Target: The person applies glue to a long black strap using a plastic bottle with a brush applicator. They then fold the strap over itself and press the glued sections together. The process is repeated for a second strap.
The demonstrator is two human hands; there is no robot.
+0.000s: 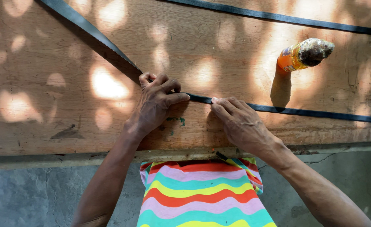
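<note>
A long dark strip of rubber-like band (320, 113) lies across a worn wooden board (46, 105). My left hand (156, 105) is closed around the strip where it lifts off the board and runs up to the far left. My right hand (240, 122) lies flat beside it, its fingertips pressing the strip down onto the wood. The two hands are almost touching.
An orange bottle (297, 56) with a dirty, crusted cap stands on the board at the right. A second dark strip (278, 17) runs along the far edge. The board's near edge (67, 159) hangs over a grey concrete floor (25, 197). My striped shirt (202, 193) shows below.
</note>
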